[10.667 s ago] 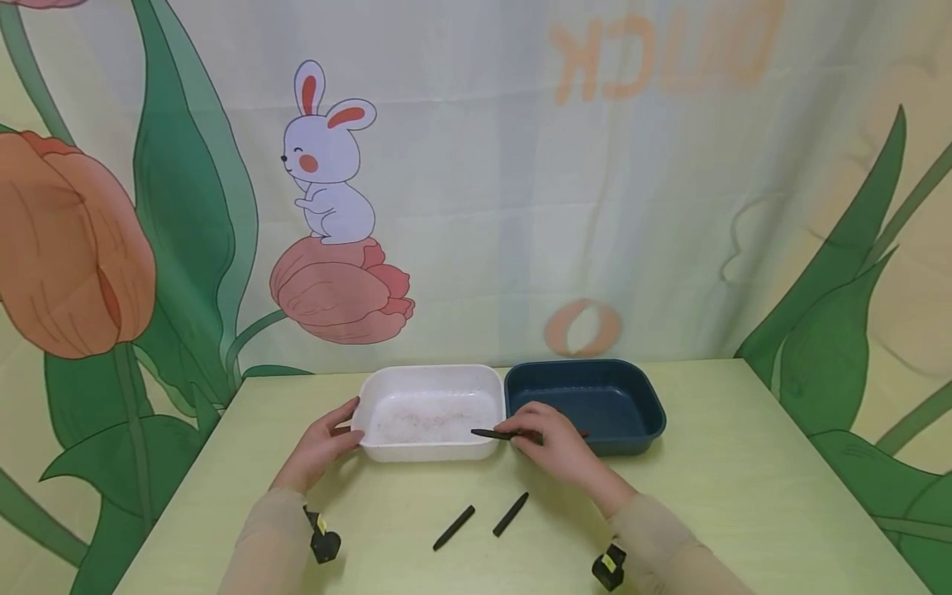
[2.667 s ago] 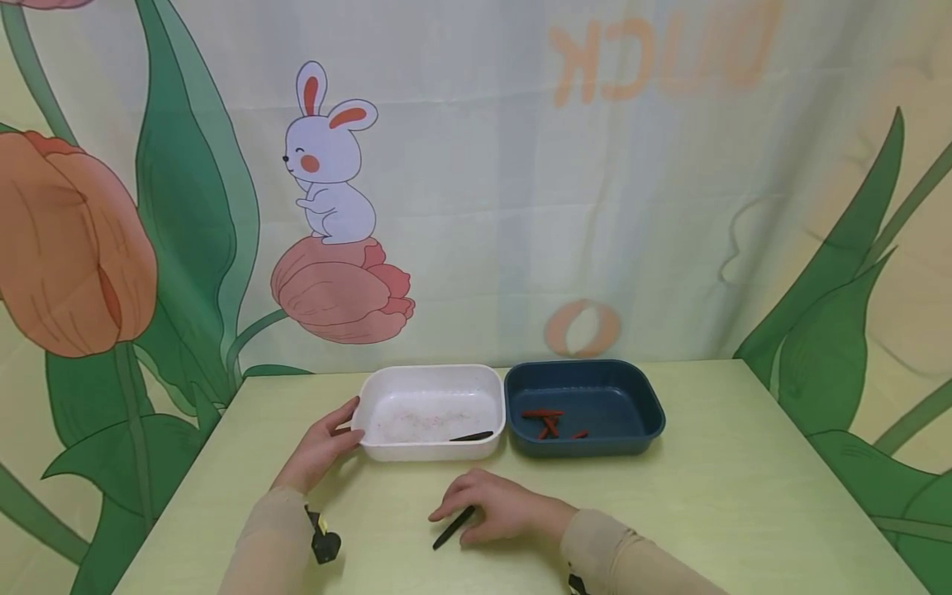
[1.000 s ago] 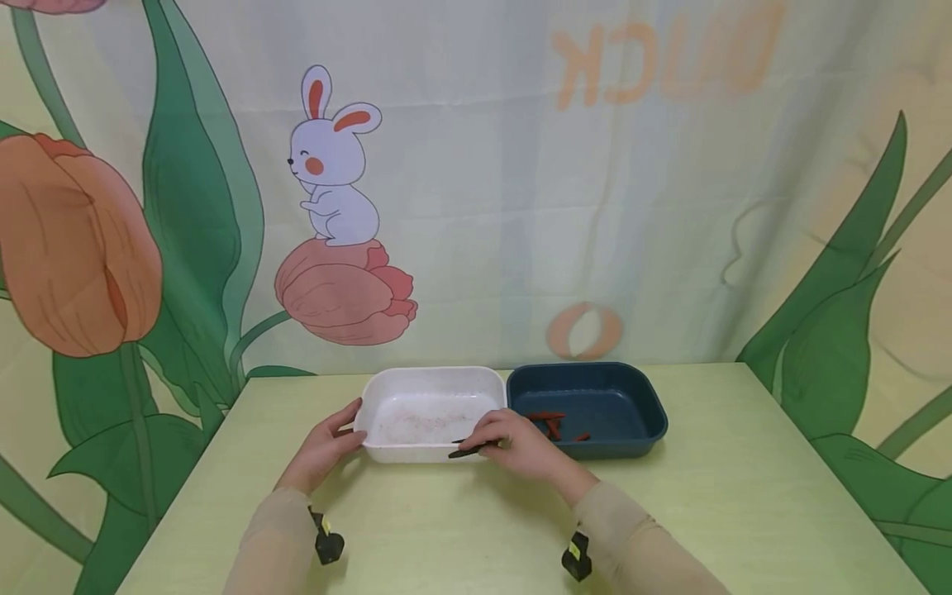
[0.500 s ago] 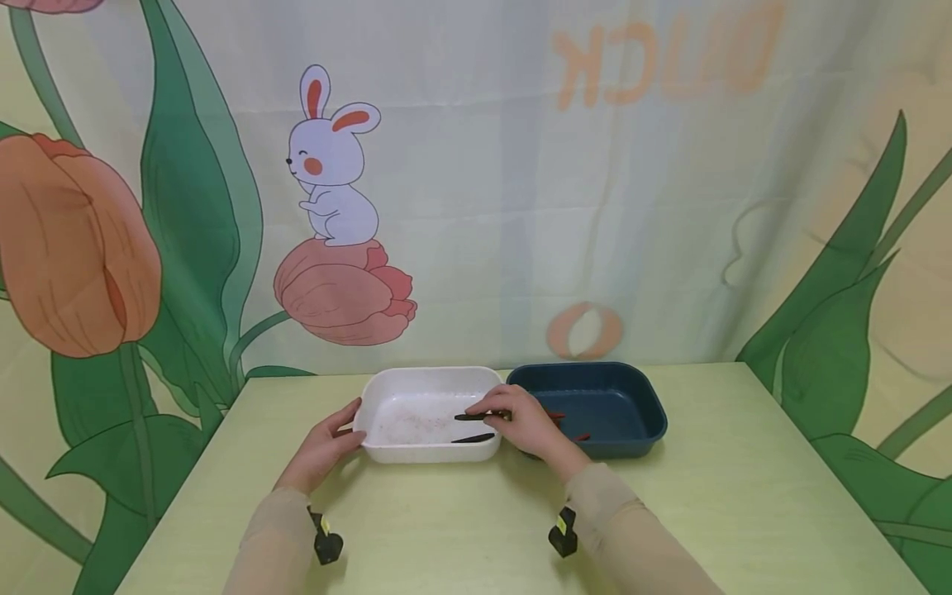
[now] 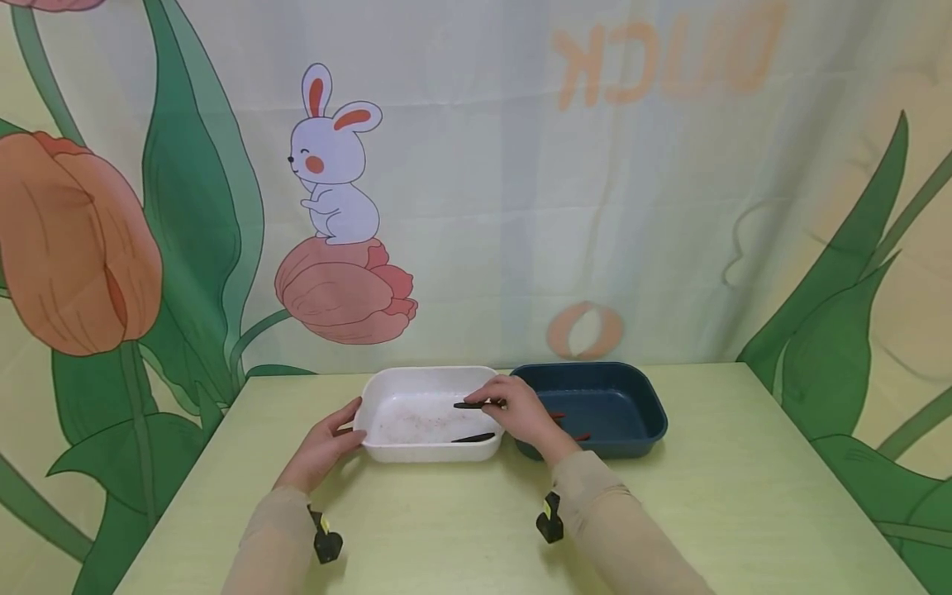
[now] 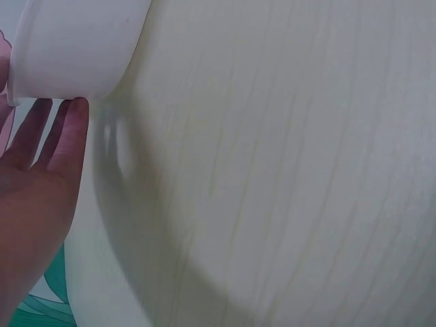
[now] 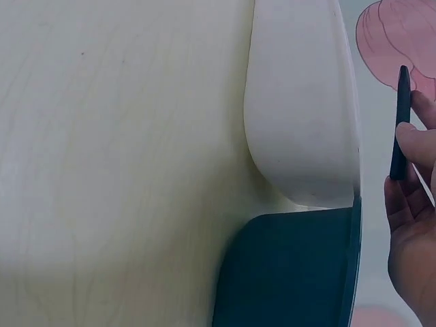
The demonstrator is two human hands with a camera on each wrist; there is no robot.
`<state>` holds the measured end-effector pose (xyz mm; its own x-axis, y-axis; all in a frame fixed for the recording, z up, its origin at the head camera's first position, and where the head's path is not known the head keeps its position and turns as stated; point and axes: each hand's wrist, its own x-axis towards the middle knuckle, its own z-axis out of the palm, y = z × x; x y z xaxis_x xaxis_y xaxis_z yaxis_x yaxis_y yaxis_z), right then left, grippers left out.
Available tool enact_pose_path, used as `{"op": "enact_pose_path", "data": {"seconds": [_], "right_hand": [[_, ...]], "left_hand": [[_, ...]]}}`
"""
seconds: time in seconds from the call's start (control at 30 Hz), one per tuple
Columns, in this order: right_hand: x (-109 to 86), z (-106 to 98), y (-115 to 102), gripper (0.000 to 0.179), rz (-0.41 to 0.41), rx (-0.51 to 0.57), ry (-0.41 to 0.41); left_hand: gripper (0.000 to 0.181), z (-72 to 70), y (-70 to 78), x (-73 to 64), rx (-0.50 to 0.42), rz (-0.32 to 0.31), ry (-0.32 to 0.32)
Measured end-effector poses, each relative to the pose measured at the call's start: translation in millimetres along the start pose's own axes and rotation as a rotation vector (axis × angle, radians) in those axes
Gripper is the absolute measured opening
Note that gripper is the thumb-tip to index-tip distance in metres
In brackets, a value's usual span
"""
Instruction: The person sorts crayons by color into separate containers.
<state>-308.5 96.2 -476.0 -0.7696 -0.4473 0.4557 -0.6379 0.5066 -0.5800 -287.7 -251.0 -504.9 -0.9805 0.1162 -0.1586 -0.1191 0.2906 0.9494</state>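
Observation:
A black crayon (image 7: 402, 129), slim with a tapered tip, is pinched between the thumb and fingers of my right hand (image 5: 516, 409). That hand is above the right side of the white tray (image 5: 431, 454). Below the held crayon, another black crayon (image 5: 473, 438) lies inside the tray along its front wall. My left hand (image 5: 320, 448) holds the tray's left end, thumb at the front and fingers along the side. In the left wrist view, fingertips (image 6: 78, 109) touch the white wall from outside.
A dark blue tray (image 5: 632, 442) stands at the white tray's right side. It holds red crayon-like sticks (image 5: 580, 437), partly hidden by my right hand. Both trays sit on a pale yellow-green table (image 5: 416, 529), before a printed curtain (image 5: 476, 207).
The black crayon once on the table was picked up by my right hand, carried to the white tray, then moved farther back over it. My left hand stays on the tray's left end.

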Motion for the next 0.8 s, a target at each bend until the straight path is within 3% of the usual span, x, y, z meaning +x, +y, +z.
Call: {"op": "enact_pose_path", "data": {"seconds": [0.33, 0.8], "right_hand": [[14.6, 7.8, -4.9, 0.029, 0.006, -0.013, 0.001], [13.0, 9.1, -5.7, 0.024, 0.122, -0.021, -0.037]], "left_hand": [[0.068, 0.5, -0.2, 0.8, -0.016, -0.009, 0.002], [0.068, 1.2, 0.3, 0.1, 0.011, -0.007, 0.012]]}}
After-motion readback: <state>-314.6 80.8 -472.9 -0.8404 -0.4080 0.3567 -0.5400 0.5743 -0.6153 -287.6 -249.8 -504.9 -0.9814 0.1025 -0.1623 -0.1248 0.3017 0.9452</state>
